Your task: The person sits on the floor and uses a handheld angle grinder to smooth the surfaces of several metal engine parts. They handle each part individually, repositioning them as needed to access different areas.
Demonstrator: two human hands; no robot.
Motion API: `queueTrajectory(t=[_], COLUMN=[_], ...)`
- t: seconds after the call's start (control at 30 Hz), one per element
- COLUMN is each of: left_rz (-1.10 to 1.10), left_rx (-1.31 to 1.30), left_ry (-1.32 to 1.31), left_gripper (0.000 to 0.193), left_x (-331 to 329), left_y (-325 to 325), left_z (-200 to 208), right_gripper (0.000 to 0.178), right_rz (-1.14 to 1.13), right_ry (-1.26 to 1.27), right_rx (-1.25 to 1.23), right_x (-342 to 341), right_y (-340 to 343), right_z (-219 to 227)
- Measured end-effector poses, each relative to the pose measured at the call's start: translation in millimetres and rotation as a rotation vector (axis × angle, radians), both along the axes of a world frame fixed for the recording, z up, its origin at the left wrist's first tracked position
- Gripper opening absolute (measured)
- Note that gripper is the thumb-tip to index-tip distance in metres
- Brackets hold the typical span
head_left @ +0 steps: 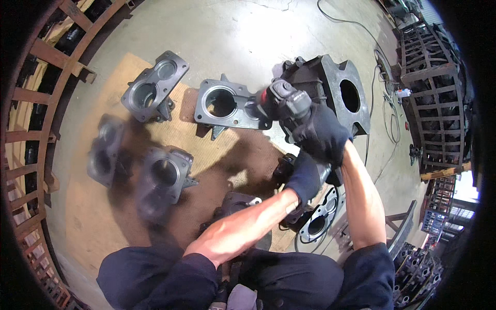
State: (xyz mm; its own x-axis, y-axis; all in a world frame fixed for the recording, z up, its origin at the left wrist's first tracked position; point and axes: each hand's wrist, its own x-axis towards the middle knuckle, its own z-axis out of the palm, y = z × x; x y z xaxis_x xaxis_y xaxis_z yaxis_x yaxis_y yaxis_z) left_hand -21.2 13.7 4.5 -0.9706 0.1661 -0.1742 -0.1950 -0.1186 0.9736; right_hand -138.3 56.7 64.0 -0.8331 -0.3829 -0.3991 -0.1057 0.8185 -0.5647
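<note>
Both my hands wear dark gloves and are closed on a dark handheld grinder (pixel 293 102) with a red band near its head. My right hand (pixel 323 133) wraps its body behind the head. Nearer to me, my left hand (pixel 306 178) grips the rear part, which the glove mostly hides. The grinder's head is over the right end of a grey metal casting (pixel 213 124), whose left round opening stays in view. Whether the working tip touches the metal, I cannot tell. A large dark housing (pixel 333 85) with a round opening lies just beyond my right hand.
More castings lie to the left: one far (pixel 155 90), one blurred (pixel 106 150) and one nearer (pixel 164 175). They rest on a brown sheet (pixel 119 72). A flat plate with holes (pixel 319 221) lies by my right forearm. Cables (pixel 385 98) trail on the right; metal crates (pixel 431 98) stand behind.
</note>
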Motion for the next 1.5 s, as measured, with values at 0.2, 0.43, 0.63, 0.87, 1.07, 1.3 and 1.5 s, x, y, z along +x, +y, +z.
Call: queueTrajectory(t=[0.2,0.43,0.63,0.87,1.07,1.3,1.5], left_rz=[-0.002,-0.168,-0.012,-0.102,-0.022,-0.006,0.180], left_rx=[0.459,0.265,0.090,0.055,0.317,0.704,1.208], left_ry=[-0.159,-0.167,-0.121,-0.101,-0.227,-0.406,-0.234], left_gripper=[0.042,0.047,0.049,0.047,0.036,0.036,0.038], left_x=[-11.0,56.9,89.2,41.2,4.6,3.6,-27.8], left_y=[22.5,44.3,15.8,0.5,38.8,26.8,67.9], left_z=[-35.5,-45.6,-2.5,13.4,-88.8,-148.4,-135.3], right_gripper=[0.033,0.040,0.040,0.038,0.039,0.039,0.046], right_rz=[-0.005,-0.066,-0.056,-0.016,0.058,0.147,0.058], right_ry=[0.031,0.005,-0.038,0.031,-0.027,0.091,-0.067], right_rx=[0.051,0.010,0.014,0.035,0.125,0.064,0.141], right_x=[-5.0,51.2,81.4,49.2,5.6,-21.7,-9.5], right_y=[-6.7,6.5,5.3,1.8,-45.5,-71.2,-89.0], right_z=[2.1,17.2,12.1,23.3,24.2,4.0,26.5])
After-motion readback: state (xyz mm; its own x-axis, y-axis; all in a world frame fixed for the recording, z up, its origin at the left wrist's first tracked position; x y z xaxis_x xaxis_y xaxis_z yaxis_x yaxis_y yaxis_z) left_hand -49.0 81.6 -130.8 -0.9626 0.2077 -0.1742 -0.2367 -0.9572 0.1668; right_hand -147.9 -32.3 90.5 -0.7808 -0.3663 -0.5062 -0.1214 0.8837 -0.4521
